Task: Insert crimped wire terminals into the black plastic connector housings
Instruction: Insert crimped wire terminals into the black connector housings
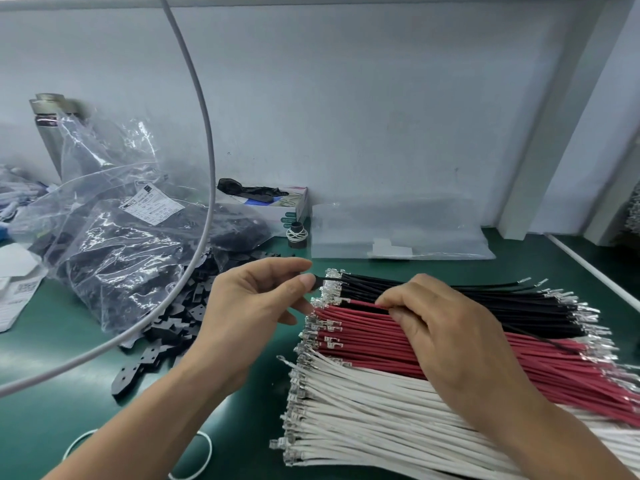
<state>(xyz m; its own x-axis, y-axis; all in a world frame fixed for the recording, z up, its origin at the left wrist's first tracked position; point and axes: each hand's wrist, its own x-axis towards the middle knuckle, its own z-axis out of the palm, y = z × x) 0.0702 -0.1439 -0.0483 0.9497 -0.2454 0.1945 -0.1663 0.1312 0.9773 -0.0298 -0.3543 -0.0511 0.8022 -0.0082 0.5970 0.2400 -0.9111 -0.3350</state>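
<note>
Crimped wires lie in three side-by-side bundles on the green mat: black wires (pixel 502 299) at the back, red wires (pixel 381 344) in the middle, white wires (pixel 363 417) nearest me. My left hand (pixel 249 306) pinches a small black connector housing (pixel 316 285) between thumb and forefinger, held against the terminal ends of the black bundle. My right hand (pixel 446 337) rests on the bundles and pinches a red wire (pixel 363 304) at its fingertips. Loose black housings (pixel 166 327) are spilled on the mat to the left.
A clear plastic bag of black housings (pixel 121 237) sits at the left, with a grey cable (pixel 204 133) arching over it. A small cardboard box (pixel 277 206), a little spool (pixel 297 233) and a flat plastic bag (pixel 398 233) stand along the back wall. White rubber bands (pixel 204 455) lie near me.
</note>
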